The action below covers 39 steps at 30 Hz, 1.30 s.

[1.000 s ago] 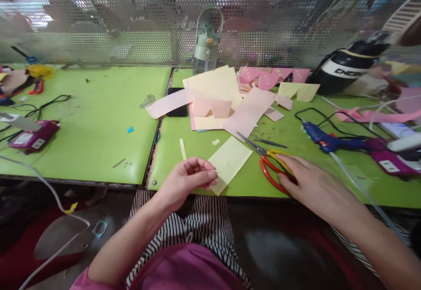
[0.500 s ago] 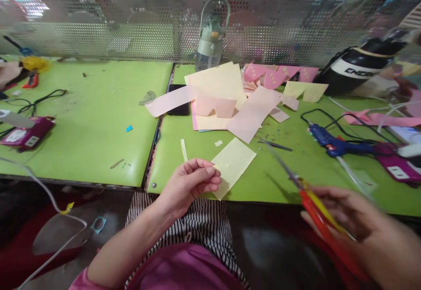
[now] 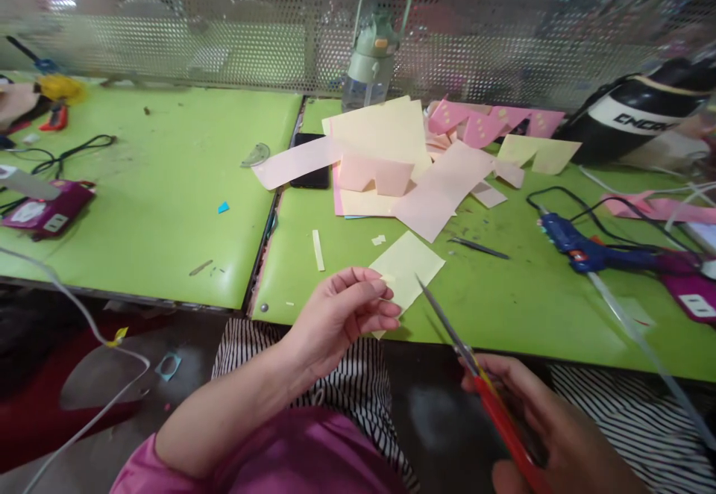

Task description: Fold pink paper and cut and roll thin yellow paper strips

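My left hand [image 3: 350,307] is closed in a pinch at the table's front edge, with a tiny pale yellow paper piece [image 3: 388,278] at its fingertips. Below and beyond these fingers lies a pale yellow paper sheet [image 3: 411,263], partly covered by the hand. My right hand [image 3: 537,419] grips scissors [image 3: 475,374] with red and yellow handles. Their blades look closed and point up and left, the tip appearing over the sheet's right part. A narrow paper strip [image 3: 318,250] and small paper scraps [image 3: 379,240] rest nearby on the green table [image 3: 347,285].
Pink and cream papers [image 3: 380,128] are piled at the back, partly over a black phone [image 3: 310,173]. Tweezers [image 3: 479,248] lie right of the sheet. Farther right are a blue glue gun [image 3: 582,248] and a black bottle [image 3: 632,117]. A green-lidded bottle [image 3: 372,61] stands behind.
My right hand has brought the scissors leftward, toward the yellow sheet, and their blades have turned more closed-looking and sharp. My left hand keeps its pinch. The view has shifted slightly.
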### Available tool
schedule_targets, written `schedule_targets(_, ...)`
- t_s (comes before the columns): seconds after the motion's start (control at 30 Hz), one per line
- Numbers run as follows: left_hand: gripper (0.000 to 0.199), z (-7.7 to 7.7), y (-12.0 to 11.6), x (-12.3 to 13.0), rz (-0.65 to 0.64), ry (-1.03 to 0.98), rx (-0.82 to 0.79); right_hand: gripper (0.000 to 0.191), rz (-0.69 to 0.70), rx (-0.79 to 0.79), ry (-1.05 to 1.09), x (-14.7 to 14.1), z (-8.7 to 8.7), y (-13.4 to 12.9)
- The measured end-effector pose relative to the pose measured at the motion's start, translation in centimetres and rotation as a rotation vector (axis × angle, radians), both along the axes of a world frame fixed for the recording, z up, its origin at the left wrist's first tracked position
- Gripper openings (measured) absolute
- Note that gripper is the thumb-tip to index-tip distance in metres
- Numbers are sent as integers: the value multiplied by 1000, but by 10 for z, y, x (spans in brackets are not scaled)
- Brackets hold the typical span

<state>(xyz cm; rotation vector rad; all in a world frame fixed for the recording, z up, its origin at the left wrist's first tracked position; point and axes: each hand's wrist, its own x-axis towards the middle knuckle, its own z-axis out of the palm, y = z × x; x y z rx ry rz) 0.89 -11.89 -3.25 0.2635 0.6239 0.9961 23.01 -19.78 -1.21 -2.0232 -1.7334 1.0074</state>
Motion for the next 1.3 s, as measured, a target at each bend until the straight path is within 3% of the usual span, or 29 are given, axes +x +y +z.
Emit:
schedule_targets(0.13, 19, -1, -2, 1, 8, 32, 1, 59, 56, -103, -3, -4, 2, 9)
schedule_targets(0.33, 23, -2, -3, 6, 2, 49, 12, 57, 97, -27, -103, -6, -1, 17)
schedule_targets(0.53, 26, -2, -3, 8, 7, 51, 13, 51, -18, 19, -72, -16, 2, 16)
schedule_targets(0.73, 25, -3, -2, 10, 14, 126, 33, 49, -8, 73, -63, -15, -2, 15)
schedule_targets(0.93, 23, -3, -2, 12, 37, 139, 33, 52, 56, -56, -30, -6, -6, 18)
schedule_targets(1.3, 23, -1, -3, 14, 62, 151, 32, 45, -16, -152, -13, -13, -4, 14)
